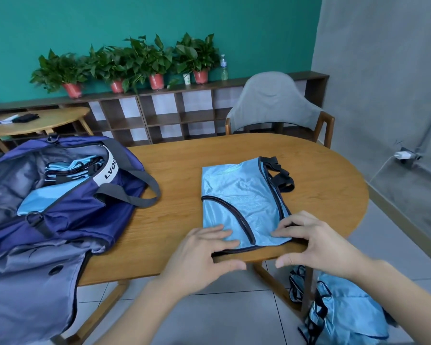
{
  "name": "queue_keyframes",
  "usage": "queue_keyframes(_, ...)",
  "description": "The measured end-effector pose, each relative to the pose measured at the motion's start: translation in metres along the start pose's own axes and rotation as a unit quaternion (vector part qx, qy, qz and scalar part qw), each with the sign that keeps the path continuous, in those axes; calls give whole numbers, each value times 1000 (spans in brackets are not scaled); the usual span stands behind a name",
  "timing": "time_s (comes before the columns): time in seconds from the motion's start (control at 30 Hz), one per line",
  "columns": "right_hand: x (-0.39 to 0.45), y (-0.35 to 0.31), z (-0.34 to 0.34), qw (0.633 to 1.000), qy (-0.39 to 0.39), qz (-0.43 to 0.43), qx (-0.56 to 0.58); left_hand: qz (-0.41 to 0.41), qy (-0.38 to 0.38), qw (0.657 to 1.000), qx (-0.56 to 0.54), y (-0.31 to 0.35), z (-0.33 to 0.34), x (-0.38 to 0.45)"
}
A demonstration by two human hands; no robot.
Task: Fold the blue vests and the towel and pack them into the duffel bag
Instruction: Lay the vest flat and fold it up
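The near hem of the blue vest (241, 202) is pinched by the left hand (204, 255) and right hand (319, 242), fingers on top, thumbs beneath. Thin, slippery fabric; best gripped by its bound edge. The duffel bag (60, 195) sits open, left.

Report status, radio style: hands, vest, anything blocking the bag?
Both hands, left and right, pinching the near edge of the vest. Vest half-folded on the table. Duffel bag open, path unobstructed.

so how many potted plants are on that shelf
4, in a row along the shelf top by the green wall: far left, next, third, rightmost.
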State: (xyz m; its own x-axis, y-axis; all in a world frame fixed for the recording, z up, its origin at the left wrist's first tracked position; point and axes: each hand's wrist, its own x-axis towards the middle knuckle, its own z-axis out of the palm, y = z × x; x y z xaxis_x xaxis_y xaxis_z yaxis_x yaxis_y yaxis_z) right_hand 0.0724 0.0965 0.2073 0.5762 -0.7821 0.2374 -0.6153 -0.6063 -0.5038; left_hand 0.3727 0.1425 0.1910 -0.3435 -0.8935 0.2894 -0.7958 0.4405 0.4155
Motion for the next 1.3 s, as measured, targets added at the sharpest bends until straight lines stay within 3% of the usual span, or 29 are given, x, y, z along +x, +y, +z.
queue_keyframes(0.1, -16, -2, 10, 997, 42, -51, -33, 51, 55, 996, 42, 5, 7, -16)
queue_keyframes(0.2, -26, -3, 13, 992, 77, -84, -49, 91, 143, 985, 10, 11, 9, -26)
queue_keyframes(0.5, -26, -35, -26, 980, 169, -10, 103, 42, 325, 937, -124, 41, -12, -18)
queue_keyframes(0.63, -10, -41, -37, 961, 208, 17, 184, 10, 357, 923, -141, 41, -22, 0)
queue_keyframes(0.77, 25, -39, -46, 944, 247, 38, 213, -28, 356, 923, -143, 36, -38, 29)
queue_keyframes(1.1, 121, -3, -42, 950, 227, 127, 171, -129, 270, 950, -89, -25, -48, 111)
queue_keyframes(1.3, 149, 37, -19, 973, 90, 213, -5, -208, 119, 970, -49, -63, -27, 130)
